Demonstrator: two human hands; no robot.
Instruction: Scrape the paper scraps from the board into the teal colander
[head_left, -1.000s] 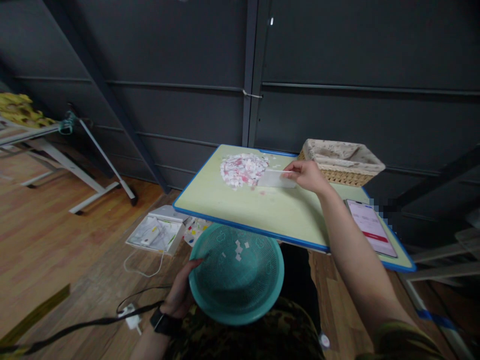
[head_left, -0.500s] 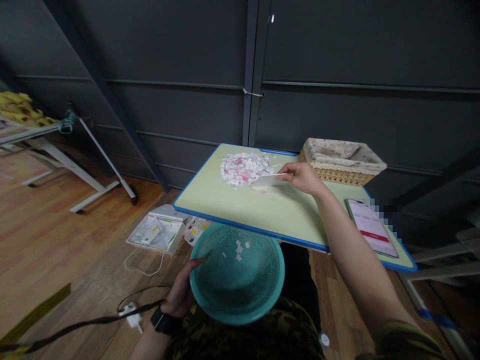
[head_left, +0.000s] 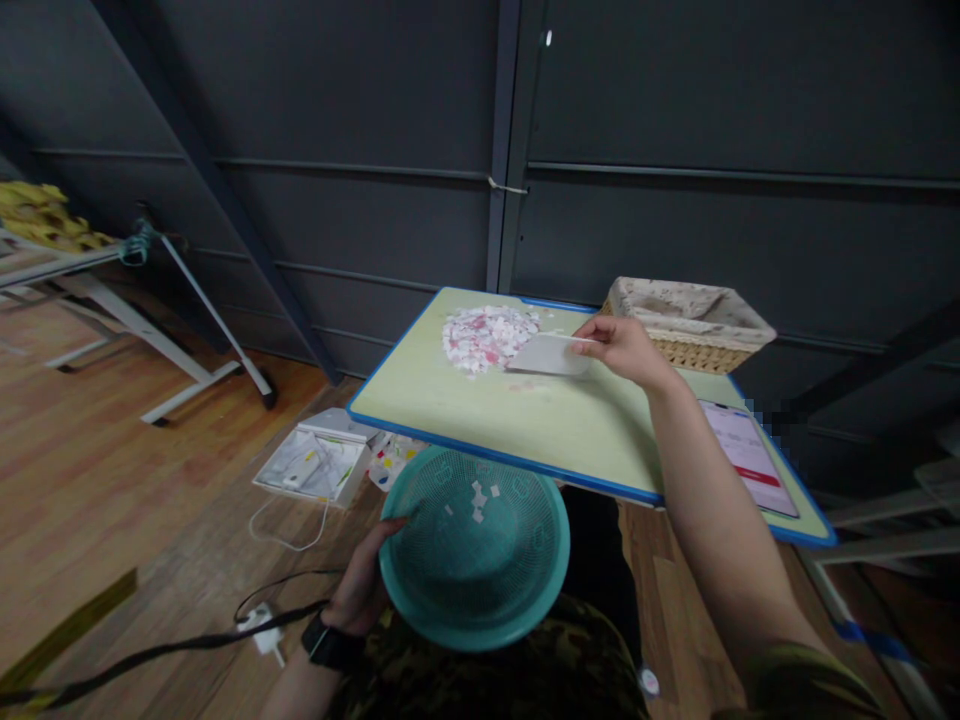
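My right hand (head_left: 626, 349) pinches a white flat card (head_left: 550, 355) and holds it just right of a heap of small white and pink paper scraps (head_left: 486, 337) on the green table top (head_left: 525, 420). My left hand (head_left: 364, 585) grips the left rim of a teal mesh bowl (head_left: 474, 548), held below the table's near blue edge. A few white scraps lie inside the bowl.
A wicker basket (head_left: 686, 322) stands at the table's back right. A phone (head_left: 748, 455) with a lit screen lies near the right edge, partly behind my forearm. On the wooden floor lie a white open box (head_left: 315, 465) and a black cable (head_left: 172, 645). A white frame (head_left: 150, 330) stands at left.
The card in my right hand tipped edge-on against the heap, then came back flatter and slightly to the right. The bowl and left hand stayed put.
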